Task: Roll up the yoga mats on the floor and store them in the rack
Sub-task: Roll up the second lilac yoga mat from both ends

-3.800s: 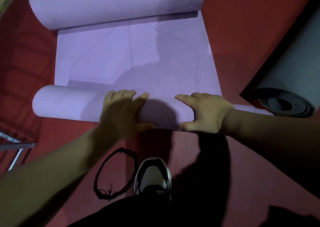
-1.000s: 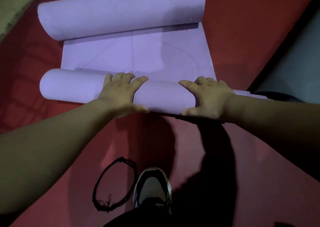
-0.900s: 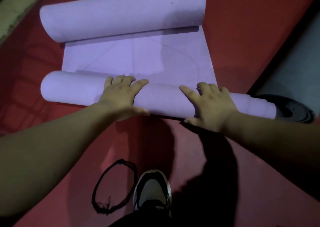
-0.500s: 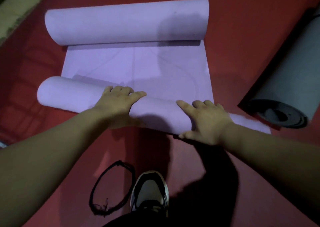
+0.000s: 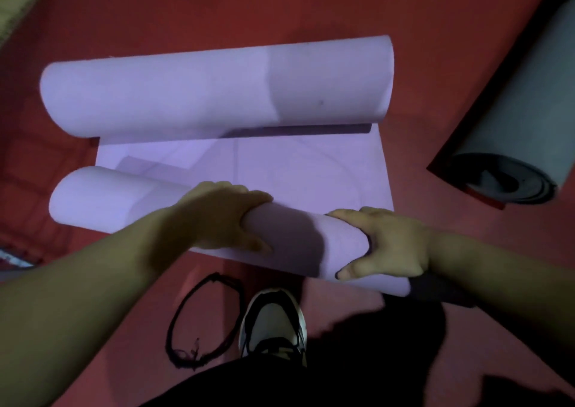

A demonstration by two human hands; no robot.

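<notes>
The left hand (image 5: 224,216) and right hand (image 5: 389,244) are curling round the near roll of the purple mat (image 5: 280,164), mid-frame on the red floor (image 5: 435,48). A rolled grey mat (image 5: 513,111) is lying upper right.

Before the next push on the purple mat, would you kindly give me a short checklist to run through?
1. Both hands on the near roll: left hand and right hand grip it. Ok.
2. Near roll square to the mat: it lies slanted, right end lagging. Not ok.
3. Flat stretch ahead bare. Ok.
4. Far roll curled up in the path. Not ok.
5. Grey mat apart from the purple one. Ok.
6. Rack free: not in view. Cannot tell.
</notes>
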